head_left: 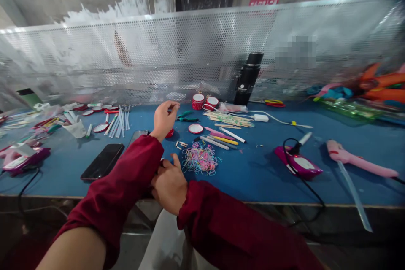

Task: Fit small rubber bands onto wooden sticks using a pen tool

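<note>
Hanging above the worktop [253,173], a blue flat surface, the person's left hand [163,121] is raised with fingers bent toward the thumb; whether they grip anything small cannot be told. The person's right hand [170,185] is lower and nearer, at the underside of the dark red left sleeve [126,173] — thumb raised, other fingers partly hidden, so their grip cannot be confirmed.

A small red round object [170,133] shows partly behind the left wrist. Just right of the hands lies a loose pile of thin multicoloured loops [201,159], near short pale wooden pieces [181,145]. Beyond the pile is a white disc with a red rim [195,128]; teal-handled pliers [187,116] lie farther back, beside the left hand in view.

Two small red drum-shaped items with white tops [198,101] stand at the far side. Assorted slim pens [224,137] lie right of the disc. Left of the hands: a black rectangular phone [103,161], lying flat. At right: a purple box with a black cable [297,163] and a pink gun-shaped tool [357,159] — its translucent stick [354,194] extends past the near edge.
</note>
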`<move>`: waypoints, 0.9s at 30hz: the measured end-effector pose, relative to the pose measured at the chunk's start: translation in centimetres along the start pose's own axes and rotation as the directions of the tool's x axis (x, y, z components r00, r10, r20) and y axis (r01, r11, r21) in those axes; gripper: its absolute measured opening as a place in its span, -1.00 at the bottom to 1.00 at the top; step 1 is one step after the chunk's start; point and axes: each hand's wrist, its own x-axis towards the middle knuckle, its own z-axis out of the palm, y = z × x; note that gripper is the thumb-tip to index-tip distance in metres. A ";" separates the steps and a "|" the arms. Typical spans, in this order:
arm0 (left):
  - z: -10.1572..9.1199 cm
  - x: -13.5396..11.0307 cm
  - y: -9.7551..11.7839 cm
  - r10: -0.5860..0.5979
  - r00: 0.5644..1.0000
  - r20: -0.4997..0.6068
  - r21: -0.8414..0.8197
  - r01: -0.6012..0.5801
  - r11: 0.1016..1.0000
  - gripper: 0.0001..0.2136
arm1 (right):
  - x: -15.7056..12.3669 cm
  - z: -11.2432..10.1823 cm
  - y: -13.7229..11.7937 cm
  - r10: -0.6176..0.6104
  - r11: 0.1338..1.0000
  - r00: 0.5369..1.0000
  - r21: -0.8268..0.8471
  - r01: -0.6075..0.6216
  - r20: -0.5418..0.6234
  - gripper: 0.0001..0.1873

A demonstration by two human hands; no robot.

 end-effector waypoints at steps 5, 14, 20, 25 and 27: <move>1.4 -2.3 -0.5 0.017 0.998 0.067 0.005 -0.017 1.000 -0.81 | -1.0 -5.3 0.1 -0.031 0.996 0.999 -0.083 0.030 -0.016 -0.73; 2.4 -3.9 0.3 0.061 0.977 0.203 0.025 -0.067 0.997 -0.79 | -4.2 -18.7 17.0 0.475 0.817 0.845 -0.232 -0.527 -0.246 -0.74; 2.5 -3.8 -0.4 0.090 0.943 0.320 0.084 -0.123 0.989 -0.82 | -4.7 -16.5 23.5 0.635 0.628 0.719 -0.354 -0.693 -0.281 -0.78; 2.8 -3.8 -1.3 0.129 0.888 0.442 0.187 -0.232 0.955 -0.86 | -3.7 -12.3 22.3 0.403 0.860 0.885 -0.234 -0.453 -0.233 -0.80; 2.8 -3.7 -1.4 0.158 0.852 0.500 0.222 -0.302 0.927 -0.86 | -3.3 -11.2 21.6 0.363 0.885 0.908 -0.227 -0.406 -0.210 -0.80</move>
